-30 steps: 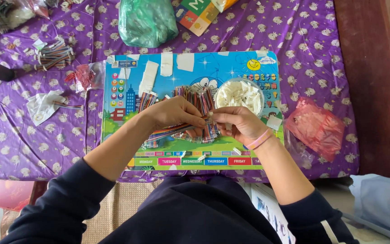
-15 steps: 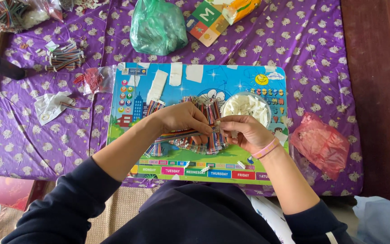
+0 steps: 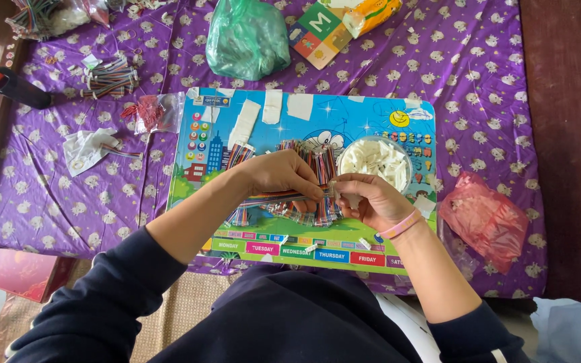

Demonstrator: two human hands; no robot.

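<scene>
Head view, looking down: the left hand (image 3: 280, 176) pinches a thin bundle of striped wires (image 3: 263, 199), whose long axis runs nearly level from left to right, its near end pointing at the right hand (image 3: 364, 199). Left fingers are closed on the bundle from above; right fingers (image 3: 341, 185) are closed on a small white piece at the bundle's tip, so the two hands meet just beside each other over the colourful board (image 3: 398, 249). Beneath them lies a heap of like wires (image 3: 311, 161), running mostly up and down, crosswise to the held bundle. A round bowl of white pieces (image 3: 374, 160) stands just beyond the right hand, nearer to it than to the left. Everything rests on a purple patterned cloth (image 3: 479, 101).
</scene>
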